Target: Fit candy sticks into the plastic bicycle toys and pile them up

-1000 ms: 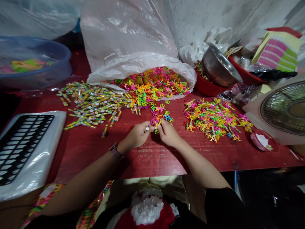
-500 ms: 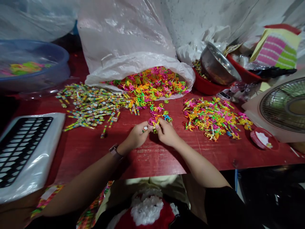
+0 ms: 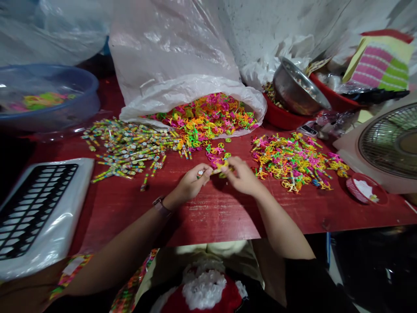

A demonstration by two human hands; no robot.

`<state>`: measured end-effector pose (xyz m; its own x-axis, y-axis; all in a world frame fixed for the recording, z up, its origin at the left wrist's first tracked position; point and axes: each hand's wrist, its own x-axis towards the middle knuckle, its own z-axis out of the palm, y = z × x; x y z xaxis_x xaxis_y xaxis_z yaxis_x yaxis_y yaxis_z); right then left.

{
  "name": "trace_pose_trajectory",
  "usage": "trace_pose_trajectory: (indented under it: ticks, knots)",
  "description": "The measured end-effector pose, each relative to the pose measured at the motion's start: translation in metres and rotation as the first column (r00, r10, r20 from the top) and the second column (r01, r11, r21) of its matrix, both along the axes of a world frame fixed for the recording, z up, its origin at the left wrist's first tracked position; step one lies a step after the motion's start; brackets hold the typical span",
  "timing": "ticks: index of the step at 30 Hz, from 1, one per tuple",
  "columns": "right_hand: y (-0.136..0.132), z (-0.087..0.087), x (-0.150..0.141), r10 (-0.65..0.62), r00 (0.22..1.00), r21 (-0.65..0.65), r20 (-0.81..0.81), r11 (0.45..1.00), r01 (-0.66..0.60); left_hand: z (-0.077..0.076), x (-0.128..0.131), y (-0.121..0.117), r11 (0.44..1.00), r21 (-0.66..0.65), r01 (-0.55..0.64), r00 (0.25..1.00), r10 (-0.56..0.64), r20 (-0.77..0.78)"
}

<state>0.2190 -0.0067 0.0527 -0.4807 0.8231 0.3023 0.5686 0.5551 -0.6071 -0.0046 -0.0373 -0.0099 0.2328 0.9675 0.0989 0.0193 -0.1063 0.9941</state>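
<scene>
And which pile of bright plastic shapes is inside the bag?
The big back pile sits in the mouth of the white plastic bag. The other pile lies loose on the red table.

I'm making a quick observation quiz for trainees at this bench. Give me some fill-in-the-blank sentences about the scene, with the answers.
1. The watch is on the person's ____ wrist.
2. The steel bowl tilts inside a ____ basin.
3. The fan stands on the ____ side of the table, from the person's view.
4. The right hand pinches a ____ plastic piece.

Answers: left; red; right; yellow.
</scene>
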Motion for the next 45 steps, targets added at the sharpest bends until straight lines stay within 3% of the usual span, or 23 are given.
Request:
trace_pose_trajectory:
  ticks: [2,3,4,6,7,8,9,11,12,14,17,20,22,25,28,35,41,45]
  knots:
    - [0.01,0.013,0.035,-0.251,0.964,0.172,-0.088,0.949,0.263,0.003,-0.004,0.003,1.0,0.002,-0.029,0.999,0.029,0.024]
    - [0.015,0.02,0.053,-0.405,0.903,0.27,-0.145,0.862,0.43,0.005,-0.006,0.004,0.998,0.008,-0.066,0.997,0.066,0.03]
    - [0.02,0.025,0.07,-0.56,0.802,0.364,-0.207,0.717,0.594,0.006,-0.007,0.006,0.994,0.014,-0.109,0.994,0.108,0.031]
    - [0.026,0.03,0.09,-0.772,0.543,0.478,-0.331,0.359,0.802,0.007,-0.007,0.008,0.983,0.022,-0.183,0.983,0.182,0.034]
    - [0.028,0.028,0.092,-0.802,0.474,0.501,-0.364,0.26,0.826,0.007,-0.006,0.009,0.979,0.016,-0.204,0.978,0.203,0.042]
    - [0.029,0.023,0.087,-0.801,0.483,0.507,-0.355,0.269,0.819,0.006,-0.005,0.01,0.978,0.003,-0.209,0.977,0.209,0.052]
    - [0.03,0.015,0.078,-0.767,0.57,0.498,-0.294,0.386,0.776,0.004,-0.004,0.01,0.978,-0.017,-0.207,0.976,0.208,0.063]
    - [0.032,-0.007,0.049,-0.553,0.83,0.385,-0.069,0.753,0.534,0.0,-0.002,0.012,0.98,-0.063,-0.191,0.978,0.195,0.077]
    - [0.034,-0.019,0.033,-0.417,0.908,0.289,0.051,0.876,0.386,-0.002,-0.002,0.012,0.979,-0.084,-0.183,0.979,0.19,0.078]
    - [0.038,-0.038,0.01,-0.27,0.938,0.145,0.215,0.959,0.243,-0.006,-0.003,0.013,0.979,-0.108,-0.171,0.981,0.179,0.071]
    - [0.043,-0.05,0.001,-0.303,0.916,0.016,0.262,0.951,0.31,-0.007,-0.004,0.012,0.989,-0.071,-0.129,0.99,0.132,0.05]
    - [0.039,-0.044,0.007,-0.334,0.942,-0.161,-0.027,0.932,0.326,-0.004,-0.004,0.007,1.0,0.021,-0.014,1.0,0.015,-0.012]
    - [0.03,-0.036,0.004,-0.252,0.914,-0.329,-0.319,0.933,0.142,-0.002,-0.002,0.002,0.996,0.077,0.039,0.996,-0.033,-0.086]
    - [0.013,-0.028,-0.012,-0.152,0.809,-0.487,-0.568,0.854,-0.182,0.0,0.001,-0.004,0.988,0.128,0.086,0.986,-0.067,-0.15]
    - [0.001,-0.029,-0.03,-0.138,0.777,-0.516,-0.614,0.815,-0.264,0.0,0.0,-0.006,0.985,0.132,0.112,0.979,-0.087,-0.182]
    - [-0.004,-0.037,-0.041,-0.277,0.655,-0.52,-0.703,0.829,-0.208,0.0,0.001,-0.005,0.976,0.197,0.092,0.978,-0.051,-0.204]
    - [-0.009,-0.031,-0.042,-0.295,0.648,-0.576,-0.702,0.77,-0.274,0.005,0.001,-0.009,0.971,0.229,0.072,0.964,-0.01,-0.264]
    - [-0.014,-0.034,-0.047,-0.384,0.613,-0.644,-0.69,0.712,-0.279,0.011,0.0,-0.012,0.952,0.304,0.032,0.924,0.088,-0.373]
